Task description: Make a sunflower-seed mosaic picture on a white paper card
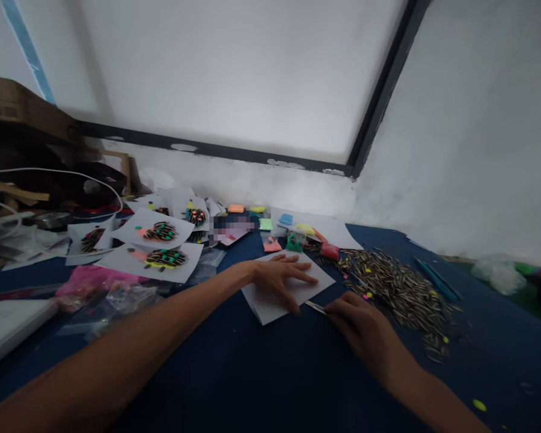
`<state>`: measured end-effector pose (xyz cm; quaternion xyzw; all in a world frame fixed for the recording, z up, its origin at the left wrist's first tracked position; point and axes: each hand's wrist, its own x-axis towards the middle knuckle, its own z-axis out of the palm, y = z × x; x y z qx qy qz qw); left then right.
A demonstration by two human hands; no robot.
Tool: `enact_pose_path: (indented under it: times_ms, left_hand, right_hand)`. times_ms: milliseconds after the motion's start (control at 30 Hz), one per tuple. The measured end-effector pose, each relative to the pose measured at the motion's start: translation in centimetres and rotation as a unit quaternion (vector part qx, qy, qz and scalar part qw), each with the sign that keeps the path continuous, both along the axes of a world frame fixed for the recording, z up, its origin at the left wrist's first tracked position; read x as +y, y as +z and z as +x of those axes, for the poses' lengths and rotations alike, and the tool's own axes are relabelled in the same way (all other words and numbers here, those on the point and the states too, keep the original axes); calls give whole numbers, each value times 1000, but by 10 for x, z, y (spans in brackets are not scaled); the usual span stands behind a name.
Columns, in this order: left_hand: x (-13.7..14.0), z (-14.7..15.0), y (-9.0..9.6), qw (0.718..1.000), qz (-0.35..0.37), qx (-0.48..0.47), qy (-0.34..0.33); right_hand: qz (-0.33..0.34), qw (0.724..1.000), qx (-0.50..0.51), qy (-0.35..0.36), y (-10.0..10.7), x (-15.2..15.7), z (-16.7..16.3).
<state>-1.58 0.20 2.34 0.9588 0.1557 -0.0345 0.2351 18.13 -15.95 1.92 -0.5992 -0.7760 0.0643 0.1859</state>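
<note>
My left hand (282, 278) lies spread and flat on a folded-looking sheet of white paper (264, 310), pressing it to the blue tabletop. Closed around a slim silvery blade-like tool (314, 307), my right hand (359, 319) rests just right of the paper. The tool's tip points at the paper's near right edge; most of its length is hidden in my fingers. Beyond my right hand spreads a large heap of striped sunflower seeds (394, 285). Small bags of coral clay (272, 243) and green clay (294, 242) sit at the paper's far edge.
Several paper sheets with seed-and-clay hedgehogs (160, 231) lie at the left, near plastic bags (126, 300) and a white box (11, 328). A phone (237, 231) lies at the back. Blue tweezer-like tool (438, 279) lies beyond the seeds. A wall (252, 180) bounds the table.
</note>
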Motion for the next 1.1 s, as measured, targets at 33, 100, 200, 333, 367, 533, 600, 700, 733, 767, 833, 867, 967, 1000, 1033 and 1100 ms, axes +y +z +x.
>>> enact_pose_path:
  times_ms: [33,100,200,333,367,533,600,700,733,767,833,867,967,1000,1033,1100]
  left_hand:
    - [0,0,-1,1000,1,-1,0]
    - [1,1,-1,1000,2,-4,-2]
    - [-1,2,-1,1000,-1,-5,-3]
    - [-2,0,3,1000,-8,-7,11]
    - [-2,0,3,1000,-14,-12,13]
    - [-4,5,-1,992,-48,-95,61]
    - [-8,12,-3,985,-41,-121,116]
    - [-15,21,-5,979,15,-121,163]
    - [-17,23,-5,981,47,-107,156]
    - [-18,23,-5,983,82,-89,139]
    - [-18,22,-5,984,143,-57,91]
    - [-18,20,-6,984,159,-47,68]
    - [-18,14,-8,987,156,-29,40]
    - [-18,13,-9,988,150,-24,39]
    - [-19,13,-10,988,147,-21,40]
    - [-21,12,-10,988,147,-20,39]
  right_hand:
    - [-5,1000,-2,1,0,1,-1]
    - [-17,1000,-3,4,1,0,-3]
    - [-31,999,-5,7,3,-3,-6]
    - [-28,1000,-7,-2,4,-4,-7]
    - [-26,1000,-6,-4,4,-3,-7]
    - [1,1000,-6,-3,1,4,2]
    - [19,1000,-5,-5,-1,6,7]
    - [30,999,-6,-22,-2,5,13]
    - [26,999,-7,-28,-1,5,14]
    - [18,999,-6,-32,-1,4,15]
    - [1,999,-3,-33,1,3,16]
    - [-1,1000,0,-31,1,2,16]
    - [2,1000,12,-24,3,-2,17]
    - [4,1000,16,-22,3,-4,18]
    - [3,1000,18,-21,3,-5,18]
    - [0,1000,18,-21,4,-8,19]
